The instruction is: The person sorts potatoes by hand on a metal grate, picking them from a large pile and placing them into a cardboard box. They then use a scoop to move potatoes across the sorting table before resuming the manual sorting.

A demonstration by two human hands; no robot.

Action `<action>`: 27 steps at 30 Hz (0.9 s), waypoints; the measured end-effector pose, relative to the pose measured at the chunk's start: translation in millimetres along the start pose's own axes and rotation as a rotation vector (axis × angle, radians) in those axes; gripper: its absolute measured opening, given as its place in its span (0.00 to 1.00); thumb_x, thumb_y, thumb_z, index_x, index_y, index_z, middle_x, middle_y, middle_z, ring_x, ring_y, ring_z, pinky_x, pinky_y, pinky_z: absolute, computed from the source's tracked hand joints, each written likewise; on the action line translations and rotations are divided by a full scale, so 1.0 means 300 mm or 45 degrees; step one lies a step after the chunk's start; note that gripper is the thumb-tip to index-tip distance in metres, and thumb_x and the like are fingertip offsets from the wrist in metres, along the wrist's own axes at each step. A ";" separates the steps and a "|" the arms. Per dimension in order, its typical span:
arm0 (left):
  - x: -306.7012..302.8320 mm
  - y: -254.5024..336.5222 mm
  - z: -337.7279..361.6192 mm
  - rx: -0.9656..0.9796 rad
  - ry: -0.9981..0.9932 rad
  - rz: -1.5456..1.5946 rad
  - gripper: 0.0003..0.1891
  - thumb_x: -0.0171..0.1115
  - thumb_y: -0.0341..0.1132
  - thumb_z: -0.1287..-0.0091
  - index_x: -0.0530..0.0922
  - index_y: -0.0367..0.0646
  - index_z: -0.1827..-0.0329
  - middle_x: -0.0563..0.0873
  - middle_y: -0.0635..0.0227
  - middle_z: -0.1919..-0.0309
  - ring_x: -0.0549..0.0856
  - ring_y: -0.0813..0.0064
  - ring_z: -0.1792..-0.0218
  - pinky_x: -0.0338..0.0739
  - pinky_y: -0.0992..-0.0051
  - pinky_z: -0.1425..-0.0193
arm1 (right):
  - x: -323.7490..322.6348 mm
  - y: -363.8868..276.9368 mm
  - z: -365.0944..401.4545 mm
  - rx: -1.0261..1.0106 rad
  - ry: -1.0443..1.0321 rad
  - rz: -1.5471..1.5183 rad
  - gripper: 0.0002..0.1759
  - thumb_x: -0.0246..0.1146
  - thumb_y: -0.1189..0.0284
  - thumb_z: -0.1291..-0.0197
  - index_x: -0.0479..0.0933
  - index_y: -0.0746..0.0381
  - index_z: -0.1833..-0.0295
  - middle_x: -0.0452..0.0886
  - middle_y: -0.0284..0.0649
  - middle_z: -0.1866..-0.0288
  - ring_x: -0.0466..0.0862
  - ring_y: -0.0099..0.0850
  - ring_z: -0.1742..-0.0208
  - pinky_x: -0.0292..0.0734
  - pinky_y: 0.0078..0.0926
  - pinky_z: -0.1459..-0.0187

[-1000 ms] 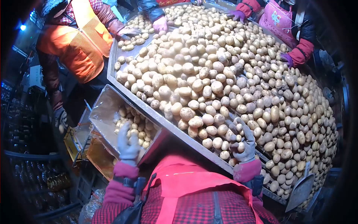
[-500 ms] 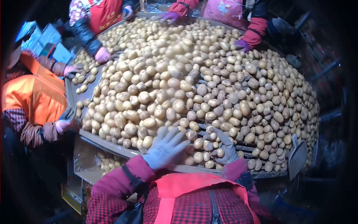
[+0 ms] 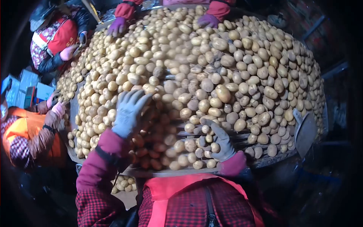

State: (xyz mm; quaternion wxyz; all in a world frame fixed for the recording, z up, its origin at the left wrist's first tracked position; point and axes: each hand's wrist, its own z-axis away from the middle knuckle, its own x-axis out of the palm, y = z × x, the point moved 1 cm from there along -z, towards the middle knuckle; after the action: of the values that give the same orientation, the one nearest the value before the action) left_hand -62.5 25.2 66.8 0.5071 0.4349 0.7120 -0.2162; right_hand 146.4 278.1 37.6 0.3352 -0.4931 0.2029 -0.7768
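My left hand (image 3: 130,113), in a grey work glove, lies over the left part of a large heap of potatoes (image 3: 261,83). Its fingers are stretched out and touch potatoes near their tips. In a matching glove, my right hand (image 3: 221,142) is near the front edge, palm turned inward. Several small potatoes (image 3: 215,147) are cupped between its curled fingers and thumb. Dark slats (image 3: 242,138) show under the potatoes around this hand. Between my hands, more potatoes (image 3: 181,145) lie, partly in the shadow of my left arm.
Around the sorting table (image 3: 147,173) are co-workers: an orange vest (image 3: 28,130) at left, a red apron (image 3: 64,38) at upper left, purple gloves (image 3: 208,20) at the far side. A flat metal plate (image 3: 305,134) stands at the right front. Potatoes (image 3: 124,183) lie below the front edge.
My left hand has moved left and farther out over the heap. My right hand stays near the slats with small potatoes. The view has shifted, and the co-workers' hands have moved.
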 end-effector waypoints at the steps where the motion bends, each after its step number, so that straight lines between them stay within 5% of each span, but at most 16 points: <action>1: 0.014 0.042 -0.084 0.081 -0.104 0.110 0.29 0.75 0.40 0.38 0.81 0.48 0.33 0.84 0.58 0.37 0.80 0.53 0.34 0.70 0.51 0.27 | -0.007 -0.001 -0.002 -0.008 -0.026 0.057 0.23 0.51 0.56 0.17 0.70 0.56 0.26 0.80 0.40 0.43 0.78 0.26 0.63 0.74 0.21 0.69; 5: 0.166 0.205 -0.369 0.470 -0.206 0.353 0.35 0.70 0.49 0.34 0.74 0.50 0.24 0.80 0.54 0.33 0.77 0.49 0.33 0.69 0.50 0.26 | -0.005 -0.043 0.008 0.234 -0.194 -0.444 0.23 0.55 0.55 0.18 0.71 0.54 0.27 0.80 0.42 0.41 0.78 0.26 0.60 0.76 0.25 0.68; 8: 0.274 0.352 -0.543 0.597 -0.036 0.432 0.33 0.67 0.51 0.34 0.75 0.52 0.26 0.79 0.56 0.32 0.77 0.52 0.32 0.66 0.47 0.25 | -0.092 0.035 -0.036 0.279 -0.170 -0.551 0.21 0.56 0.59 0.18 0.71 0.55 0.27 0.81 0.39 0.42 0.77 0.21 0.60 0.74 0.19 0.68; 10: 0.387 0.458 -0.585 0.722 -0.210 0.004 0.27 0.66 0.49 0.35 0.78 0.56 0.32 0.78 0.60 0.33 0.77 0.58 0.33 0.65 0.44 0.25 | -0.069 0.006 -0.025 0.232 -0.242 -0.520 0.26 0.59 0.56 0.21 0.70 0.58 0.27 0.80 0.39 0.42 0.82 0.25 0.53 0.82 0.34 0.55; 13: 0.387 0.459 -0.514 0.505 -0.390 0.160 0.22 0.68 0.45 0.37 0.81 0.57 0.39 0.80 0.66 0.41 0.79 0.60 0.39 0.71 0.46 0.36 | -0.054 -0.044 -0.008 0.291 -0.170 -0.432 0.28 0.62 0.54 0.23 0.70 0.58 0.28 0.80 0.38 0.43 0.84 0.27 0.51 0.87 0.42 0.49; 16: 0.338 0.391 -0.451 0.264 -0.406 0.343 0.24 0.74 0.46 0.39 0.83 0.55 0.39 0.83 0.65 0.50 0.81 0.54 0.46 0.78 0.56 0.44 | -0.096 0.016 -0.030 0.342 -0.295 -0.664 0.28 0.60 0.53 0.22 0.70 0.57 0.26 0.80 0.38 0.42 0.84 0.26 0.52 0.85 0.33 0.51; 22: 0.238 0.258 -0.266 0.133 -0.283 0.226 0.24 0.72 0.40 0.39 0.84 0.55 0.38 0.86 0.65 0.45 0.84 0.54 0.48 0.82 0.56 0.47 | -0.093 0.019 -0.036 0.291 -0.191 -0.422 0.29 0.58 0.52 0.20 0.69 0.60 0.26 0.78 0.36 0.41 0.81 0.23 0.54 0.81 0.22 0.56; 23: 0.230 0.223 -0.222 0.095 -0.223 0.247 0.24 0.72 0.39 0.40 0.84 0.54 0.37 0.86 0.64 0.45 0.84 0.54 0.48 0.82 0.57 0.47 | -0.079 0.015 -0.036 0.307 -0.142 -0.543 0.21 0.59 0.62 0.20 0.71 0.59 0.29 0.79 0.36 0.45 0.77 0.18 0.59 0.77 0.17 0.63; 24: 0.221 0.186 -0.178 0.059 -0.161 0.268 0.25 0.72 0.37 0.40 0.85 0.53 0.37 0.86 0.63 0.45 0.84 0.54 0.49 0.82 0.57 0.47 | -0.065 0.008 -0.033 0.212 -0.284 -0.515 0.29 0.57 0.52 0.20 0.70 0.61 0.27 0.78 0.33 0.45 0.81 0.22 0.54 0.80 0.22 0.58; 27: 0.171 0.159 -0.084 -0.185 -0.176 0.662 0.21 0.71 0.30 0.35 0.84 0.45 0.37 0.86 0.60 0.43 0.85 0.58 0.44 0.81 0.64 0.39 | -0.062 0.012 -0.032 0.214 -0.206 -0.289 0.30 0.57 0.51 0.21 0.70 0.60 0.26 0.79 0.32 0.50 0.81 0.21 0.54 0.81 0.22 0.58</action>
State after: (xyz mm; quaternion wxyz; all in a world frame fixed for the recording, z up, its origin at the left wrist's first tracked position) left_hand -41.5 89.7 36.3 0.6227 0.5496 0.5540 -0.0563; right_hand 144.3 289.0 19.3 0.3004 -0.5439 0.0526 -0.7818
